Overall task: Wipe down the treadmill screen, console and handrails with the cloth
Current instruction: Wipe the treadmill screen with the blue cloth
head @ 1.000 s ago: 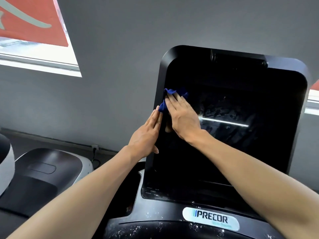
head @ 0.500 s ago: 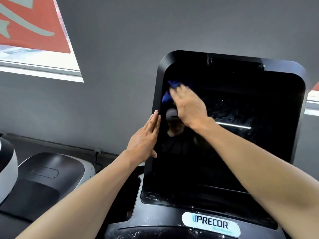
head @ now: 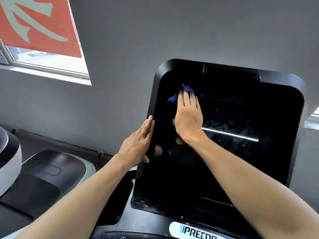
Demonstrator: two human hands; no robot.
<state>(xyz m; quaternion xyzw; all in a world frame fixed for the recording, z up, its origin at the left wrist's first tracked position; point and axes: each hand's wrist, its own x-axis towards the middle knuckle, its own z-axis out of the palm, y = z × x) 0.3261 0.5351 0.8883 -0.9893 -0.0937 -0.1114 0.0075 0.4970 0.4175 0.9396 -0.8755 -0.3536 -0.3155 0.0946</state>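
At the bottom edge the dusty console (head: 151, 223) carries a white PRECOR badge (head: 195, 231) whose last letters are cut off by the frame. Above it the left hand (head: 136, 147) lies flat, fingers straight and together, against the left rim of the black screen (head: 233, 169), while the right hand (head: 189, 116), fingers also straight, presses the blue cloth (head: 172, 99) to the glass near the upper left corner. Most of the cloth is hidden under that palm; beyond, the red banner (head: 36, 23) in the window (head: 51, 66) runs out of view.
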